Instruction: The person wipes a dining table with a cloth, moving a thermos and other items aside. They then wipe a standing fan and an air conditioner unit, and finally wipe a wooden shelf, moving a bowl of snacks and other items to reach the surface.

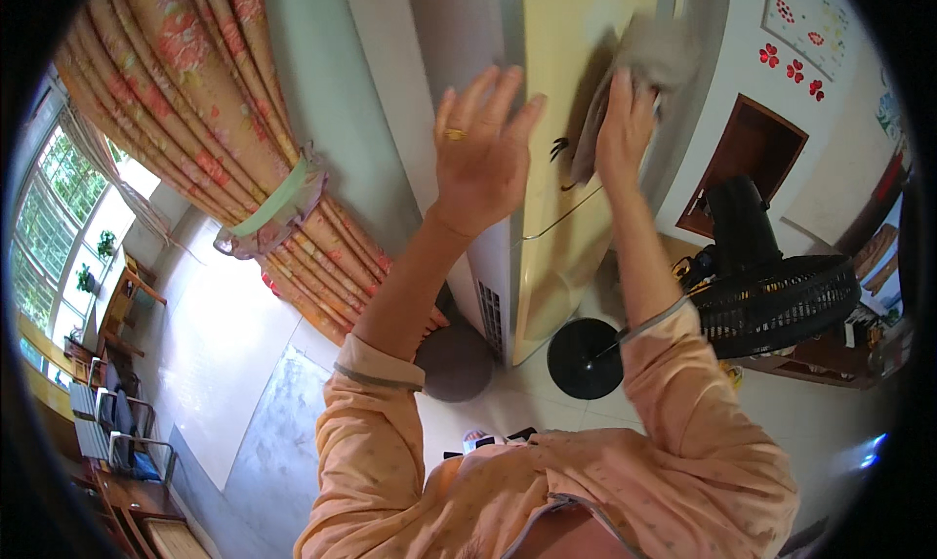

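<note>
Currently wiping is going on high up the front of a tall cream air conditioner (pixel 547 168). The right hand (pixel 625 124) is pressing a grey cloth (pixel 652 61) flat against the panel, the cloth bunching above and beyond the fingertips; the fingers are lying close together, pinning the cloth rather than curling round it. The left hand (pixel 483 149) is spreading wide open, fingers fanned, palm resting near the left edge of the cabinet, gripping nothing; a gold ring (pixel 455 134) is showing on one finger.

Judging progress: the cloth is working the upper panel; the stretch below the fingers, down to the side vent (pixel 491 315), looks not yet reached. No dirt is visible either way, so cleanliness cannot be told.

A black fan (pixel 771 295) is standing to the right, a flowered curtain (pixel 224 129) to the left.
</note>
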Motion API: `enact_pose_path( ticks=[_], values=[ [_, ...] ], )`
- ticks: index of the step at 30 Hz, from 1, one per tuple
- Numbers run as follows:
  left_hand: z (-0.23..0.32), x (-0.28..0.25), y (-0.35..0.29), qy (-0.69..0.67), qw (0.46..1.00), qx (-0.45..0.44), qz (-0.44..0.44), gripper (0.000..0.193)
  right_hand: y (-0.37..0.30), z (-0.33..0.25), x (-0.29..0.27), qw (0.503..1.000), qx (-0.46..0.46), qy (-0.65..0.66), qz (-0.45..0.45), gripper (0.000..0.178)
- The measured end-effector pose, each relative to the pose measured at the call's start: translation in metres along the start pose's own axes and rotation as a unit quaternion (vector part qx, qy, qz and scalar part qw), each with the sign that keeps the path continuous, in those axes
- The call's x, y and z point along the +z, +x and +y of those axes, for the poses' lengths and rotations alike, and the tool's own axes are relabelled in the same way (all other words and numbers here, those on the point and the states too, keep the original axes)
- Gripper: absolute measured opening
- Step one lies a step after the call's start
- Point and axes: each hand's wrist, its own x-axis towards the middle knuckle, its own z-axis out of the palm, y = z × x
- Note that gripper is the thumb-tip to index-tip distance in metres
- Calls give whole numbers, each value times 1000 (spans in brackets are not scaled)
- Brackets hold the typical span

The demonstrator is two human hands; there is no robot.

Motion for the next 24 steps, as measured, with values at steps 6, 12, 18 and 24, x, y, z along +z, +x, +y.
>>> enact_pose_path(
  ticks=[6, 12, 18, 24],
  values=[
    [-36, -9, -40, -67, 996, -52, 30, 37, 103, -90, 62, 864, -412, -244, -154, 15],
    [-103, -36, -95, -116, 968, -218, 47, 30, 38, -86, 123, 769, -341, -366, -397, 17],
    [-137, -57, -145, -177, 922, -345, 6, 30, -44, -60, 145, 641, -447, -298, -548, 20],
    [-164, -66, -137, -198, 923, -325, 49, 32, 75, -123, 244, 532, -450, -585, -416, 20]
  ],
)
